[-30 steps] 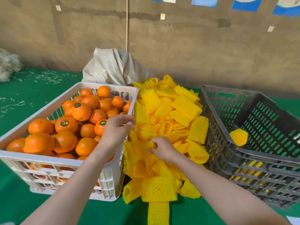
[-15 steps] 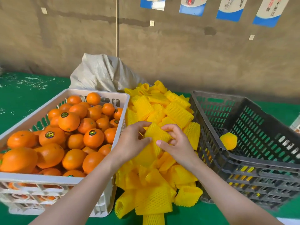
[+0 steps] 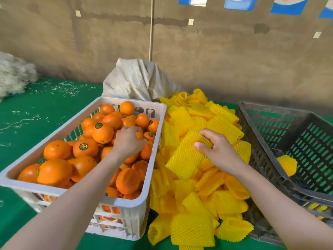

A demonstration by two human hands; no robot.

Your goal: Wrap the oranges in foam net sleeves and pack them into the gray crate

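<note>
- The oranges (image 3: 54, 171) sit in a big heap in a white crate (image 3: 27, 187) on the left. Some have a small round sticker on top.
- The left hand (image 3: 128, 141) is in the white crate, near its far right side. Its back faces up. Its fingers curl down over one orange (image 3: 139, 135). The fingertips are hidden, so I cannot tell how tight the hold is.
- The right hand (image 3: 221, 150) holds one yellow foam sleeve (image 3: 185, 159) by its top end. The thumb presses on the front of it and the other fingers curl over the top edge, so the hand pinches it.
- That sleeve lies flat and slanted over the pile of sleeves (image 3: 198, 195). I cannot tell if it is lifted off the pile.
- The pile is yellow and tall. It sits between the two crates and touches both.
- The gray crate (image 3: 292, 112) is on the right, tipped a bit toward the pile. Inside is one wrapped orange (image 3: 287, 165), by the near wall.
- A pale sack (image 3: 137, 80) stands behind the white crate and the pile.
- Everything sits on a green cloth (image 3: 45, 105) with little pale scraps on it.
- A gray fluffy heap (image 3: 12, 74) is at the far left.
- Behind is a brown wall (image 3: 216, 60) with a thin pole (image 3: 151, 27) going up it and blue and white papers (image 3: 239, 3) along the top.
</note>
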